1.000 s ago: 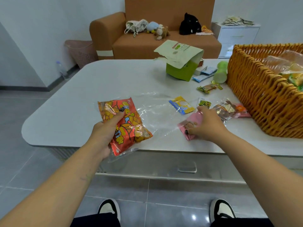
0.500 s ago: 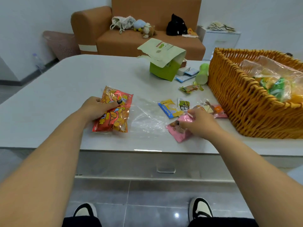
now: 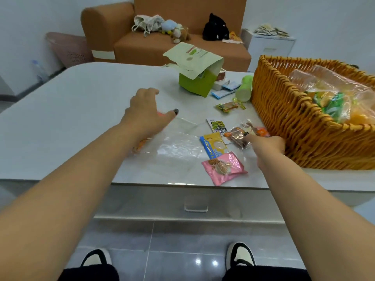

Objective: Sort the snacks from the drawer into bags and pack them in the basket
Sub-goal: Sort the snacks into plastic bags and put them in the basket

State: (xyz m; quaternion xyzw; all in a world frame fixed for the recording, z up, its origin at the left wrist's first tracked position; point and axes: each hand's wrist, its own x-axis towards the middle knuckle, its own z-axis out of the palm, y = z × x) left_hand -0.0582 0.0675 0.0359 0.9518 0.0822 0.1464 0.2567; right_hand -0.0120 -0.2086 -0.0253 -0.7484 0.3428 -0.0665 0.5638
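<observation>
Two bare arms reach over a pale table (image 3: 71, 110), the largest thing in view. On its right side stands a woven orange basket (image 3: 294, 122) holding clear bags of yellow and green snacks. At the far edge sits a green box (image 3: 194, 84) with its pale flap raised, beside small blue-and-white packets and a green bottle (image 3: 244, 88).

The left hand (image 3: 146, 112) hovers above the table, fingers loosely spread and slightly curled, gripping nothing; under its wrist an orange snack packet (image 3: 140, 145) peeks out, mostly hidden by the forearm. A clear plastic bag (image 3: 174, 151) lies flat just right of it.

The right hand (image 3: 265, 148) reaches close to the basket wall, its extended finger touching a clear-wrapped brown snack (image 3: 239, 134); its other fingers cannot be made out.

Nearby lie a pink snack packet (image 3: 225, 167), a yellow-and-blue packet (image 3: 213, 146) and a white-and-green one (image 3: 218, 125).
</observation>
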